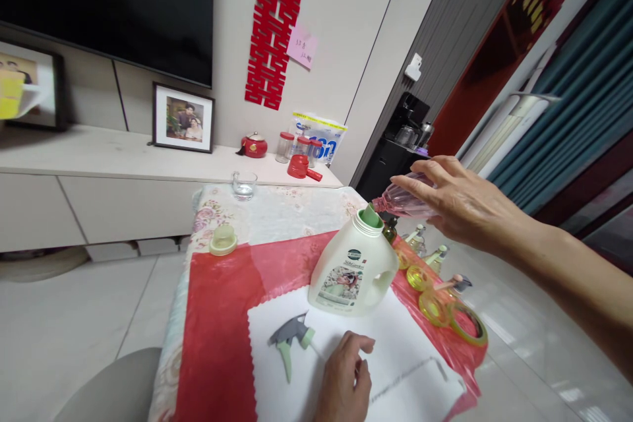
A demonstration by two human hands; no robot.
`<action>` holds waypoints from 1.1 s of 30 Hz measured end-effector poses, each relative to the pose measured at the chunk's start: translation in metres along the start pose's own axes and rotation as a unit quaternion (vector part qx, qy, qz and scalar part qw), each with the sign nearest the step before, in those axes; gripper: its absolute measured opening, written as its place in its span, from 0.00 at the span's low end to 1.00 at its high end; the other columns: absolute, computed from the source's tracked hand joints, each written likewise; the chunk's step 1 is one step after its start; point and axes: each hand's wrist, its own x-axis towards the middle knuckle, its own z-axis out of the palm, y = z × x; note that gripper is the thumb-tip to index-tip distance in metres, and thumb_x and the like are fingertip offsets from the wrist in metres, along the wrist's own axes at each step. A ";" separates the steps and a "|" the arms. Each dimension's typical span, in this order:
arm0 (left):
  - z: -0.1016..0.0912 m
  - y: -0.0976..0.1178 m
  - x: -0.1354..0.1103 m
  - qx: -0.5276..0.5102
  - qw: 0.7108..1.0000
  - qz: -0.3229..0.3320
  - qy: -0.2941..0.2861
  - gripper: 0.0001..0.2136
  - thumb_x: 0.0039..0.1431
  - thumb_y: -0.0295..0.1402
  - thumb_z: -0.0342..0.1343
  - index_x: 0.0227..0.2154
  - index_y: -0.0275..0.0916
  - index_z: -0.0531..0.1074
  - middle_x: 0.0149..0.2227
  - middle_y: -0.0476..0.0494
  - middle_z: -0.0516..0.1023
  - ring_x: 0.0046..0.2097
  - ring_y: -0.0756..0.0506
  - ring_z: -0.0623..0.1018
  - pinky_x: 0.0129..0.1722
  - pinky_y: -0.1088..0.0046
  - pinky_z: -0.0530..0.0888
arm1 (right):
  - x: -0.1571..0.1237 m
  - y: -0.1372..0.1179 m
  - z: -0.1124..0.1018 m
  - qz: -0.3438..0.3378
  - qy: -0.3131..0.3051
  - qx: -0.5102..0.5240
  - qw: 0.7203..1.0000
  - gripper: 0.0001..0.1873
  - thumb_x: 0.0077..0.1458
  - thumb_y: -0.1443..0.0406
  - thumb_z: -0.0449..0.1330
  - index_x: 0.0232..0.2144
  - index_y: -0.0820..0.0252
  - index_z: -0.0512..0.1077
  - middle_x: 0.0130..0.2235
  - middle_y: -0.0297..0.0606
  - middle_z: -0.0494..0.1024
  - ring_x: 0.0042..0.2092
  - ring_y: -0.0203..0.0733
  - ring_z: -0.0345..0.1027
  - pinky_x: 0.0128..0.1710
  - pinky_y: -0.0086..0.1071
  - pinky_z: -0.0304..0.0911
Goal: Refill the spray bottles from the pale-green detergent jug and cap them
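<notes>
My right hand is wrapped around a clear pink plastic bottle, tipped nearly level. The bottle's neck meets the green spout in the mouth of a pale green laundry detergent jug. The jug stands upright on a white sheet. My left hand rests low over the sheet, loosely curled with thumb and forefinger apart and nothing visible between them. Just left of it lies a grey and green trigger spray head; its thin tube runs towards that hand, its end hidden.
A pale cap and a glass cup stand on the table's left side. Along the right edge are a tape roll, yellow rings and small bottles. Red plastic covers the tabletop under the sheet. A stool stands lower left.
</notes>
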 end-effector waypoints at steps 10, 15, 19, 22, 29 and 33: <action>-0.001 0.002 0.000 0.005 1.000 -0.008 -0.003 0.19 0.51 0.17 0.46 0.42 0.39 0.74 0.38 0.45 0.76 0.33 0.48 0.73 0.36 0.72 0.69 | 0.005 0.000 -0.003 -0.010 -0.001 -0.029 1.000 0.40 0.51 0.75 0.53 0.65 0.48 0.58 0.58 0.43 0.63 0.55 0.52 0.58 0.47 0.42 0.66; -0.001 0.002 0.000 0.009 1.000 -0.010 -0.017 0.19 0.51 0.17 0.46 0.42 0.39 0.74 0.38 0.44 0.76 0.34 0.48 0.73 0.36 0.72 0.69 | 0.007 -0.002 -0.007 -0.020 0.000 -0.037 0.999 0.38 0.53 0.76 0.52 0.65 0.48 0.59 0.57 0.44 0.64 0.57 0.52 0.56 0.52 0.44 0.64; -0.002 0.002 0.000 0.008 1.000 -0.005 -0.016 0.19 0.51 0.17 0.46 0.42 0.39 0.74 0.38 0.44 0.76 0.34 0.48 0.73 0.36 0.72 0.69 | 0.007 -0.002 -0.007 -0.022 0.007 -0.046 0.999 0.38 0.53 0.76 0.52 0.65 0.48 0.59 0.58 0.44 0.64 0.59 0.54 0.55 0.52 0.44 0.64; -0.002 0.003 0.000 0.006 1.000 -0.004 -0.010 0.19 0.51 0.17 0.46 0.42 0.39 0.74 0.38 0.44 0.77 0.34 0.48 0.72 0.36 0.72 0.69 | 0.007 -0.002 -0.007 -0.024 0.007 -0.053 0.998 0.38 0.54 0.76 0.52 0.65 0.48 0.59 0.58 0.44 0.63 0.59 0.55 0.54 0.52 0.43 0.64; -0.001 0.003 0.000 -0.004 1.000 -0.004 -0.002 0.19 0.51 0.18 0.47 0.41 0.40 0.74 0.38 0.45 0.77 0.32 0.48 0.72 0.35 0.72 0.69 | 0.005 -0.004 -0.007 -0.014 0.006 -0.051 0.999 0.37 0.54 0.76 0.51 0.64 0.46 0.59 0.58 0.43 0.64 0.60 0.55 0.55 0.53 0.45 0.65; 0.000 0.004 0.000 -0.005 1.000 -0.001 0.003 0.18 0.51 0.17 0.47 0.41 0.40 0.74 0.38 0.45 0.78 0.33 0.48 0.73 0.35 0.72 0.69 | 0.005 -0.005 -0.006 -0.014 0.002 -0.043 0.999 0.37 0.54 0.76 0.51 0.64 0.46 0.60 0.59 0.43 0.63 0.60 0.55 0.55 0.53 0.46 0.65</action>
